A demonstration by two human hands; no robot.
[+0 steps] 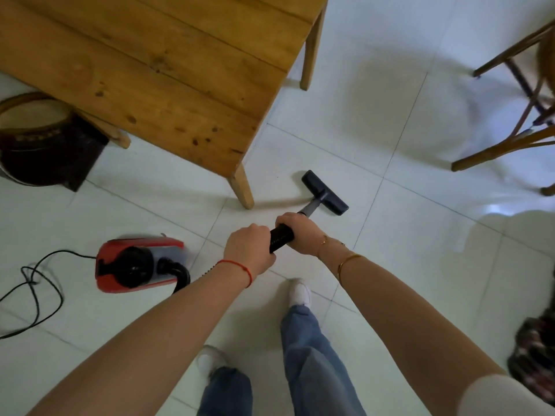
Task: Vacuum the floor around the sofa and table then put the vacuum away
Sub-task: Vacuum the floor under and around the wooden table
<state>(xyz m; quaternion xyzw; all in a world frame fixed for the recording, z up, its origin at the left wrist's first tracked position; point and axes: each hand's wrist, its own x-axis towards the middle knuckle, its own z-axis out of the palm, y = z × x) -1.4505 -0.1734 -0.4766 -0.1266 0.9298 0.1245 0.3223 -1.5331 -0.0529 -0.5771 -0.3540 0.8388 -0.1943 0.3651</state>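
feet: two white shoes (300, 292) and jeans at the bottom of the view, standing on white tile floor (390, 265)
left hand (250, 250): fingers curled tight round the black wand grip (280, 238), lower end
right hand (295, 232): fingers wrapped round the same grip, just above the left; bangles on that wrist
canister: red vacuum body (139, 265) on the floor to the left, near the feet; black hose runs off it, black power cord (33, 283) loops further left
floor head (325, 192): dark, flat on the tile, just beside the near table leg (241, 187), not touching it
table (150, 70): wooden top, nothing seen on it
step: vacuuming round the table, mid-task by my guess; putting away not started
next move: likely sweep the head round the leg or under the table; mind the leg and cord
containers: dark round basket (39, 139) far left under the table edge; contents cannot tell
far right: wooden chair legs (510, 85)
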